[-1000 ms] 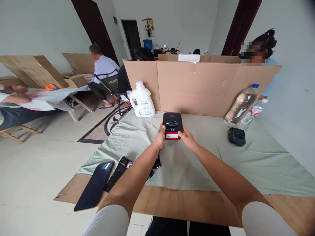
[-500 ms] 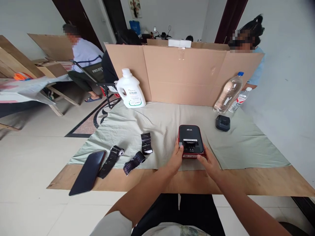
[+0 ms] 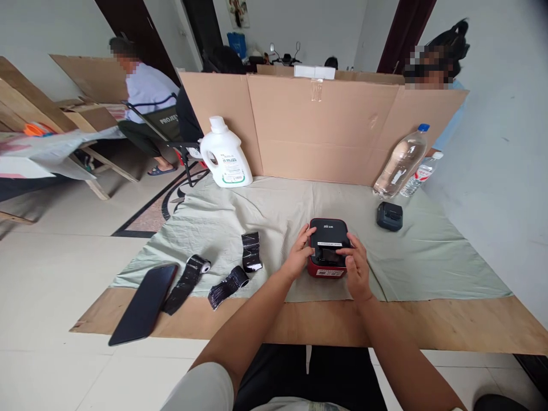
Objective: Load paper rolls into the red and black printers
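Note:
A small black and red label printer (image 3: 329, 231) stands on the cloth in front of me, its red front face with a white sticker towards me. My left hand (image 3: 297, 256) grips its left side, fingertips reaching onto the top edge. On the other side my right hand (image 3: 357, 265) is against the printer, its index finger stretched over the dark front panel. To the left lie three partly unrolled strips of black material: one roll (image 3: 188, 282), a second roll (image 3: 228, 285) and a strip (image 3: 251, 252).
A dark tablet-like slab (image 3: 144, 303) overhangs the table's front left edge. A white jug (image 3: 226, 154), a large clear bottle (image 3: 402, 162), a smaller bottle (image 3: 422, 174) and a small black device (image 3: 389, 216) stand farther back. A cardboard screen (image 3: 319, 128) closes off the far side; people sit beyond.
Both hands have moved up along the printer's sides, and fingers now reach onto its top and front panel. More of the red front face shows than before.

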A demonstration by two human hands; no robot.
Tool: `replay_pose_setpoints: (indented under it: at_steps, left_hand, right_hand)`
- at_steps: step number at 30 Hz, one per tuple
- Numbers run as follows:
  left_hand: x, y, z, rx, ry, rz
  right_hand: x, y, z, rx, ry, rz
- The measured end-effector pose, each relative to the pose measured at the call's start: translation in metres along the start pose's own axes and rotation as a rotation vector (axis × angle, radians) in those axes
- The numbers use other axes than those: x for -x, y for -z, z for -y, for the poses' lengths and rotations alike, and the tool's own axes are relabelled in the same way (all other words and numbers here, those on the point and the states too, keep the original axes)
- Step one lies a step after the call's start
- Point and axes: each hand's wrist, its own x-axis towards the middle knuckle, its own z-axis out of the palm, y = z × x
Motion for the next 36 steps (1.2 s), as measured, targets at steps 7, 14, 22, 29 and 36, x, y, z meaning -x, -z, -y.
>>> replay_pose_setpoints:
  at_steps: [7, 14, 22, 29, 36]
  left_hand:
    - [-0.007, 0.003, 0.012, 0.106, 0.002, 0.082]
    - [-0.009, 0.005, 0.014, 0.057, -0.043, 0.102]
    - [-0.012, 0.002, 0.014, 0.152, 0.005, 0.11]
    - [-0.015, -0.003, -0.006, -0.2, -0.051, -0.095]
    - [-0.045, -0.045, -0.056, -1.334, -0.074, 0.176]
  right_hand:
    - [0.021, -0.014, -0.006, 0.14, 0.026, -0.061]
    - [0.022, -0.015, -0.009, 0.091, 0.036, -0.053]
    - [0.021, -0.016, -0.006, 0.105, 0.034, -0.068]
    - [0.018, -0.016, -0.018, -0.062, 0.032, -0.12]
    - [0.017, -0.017, -0.03, -0.149, 0.089, -0.176]
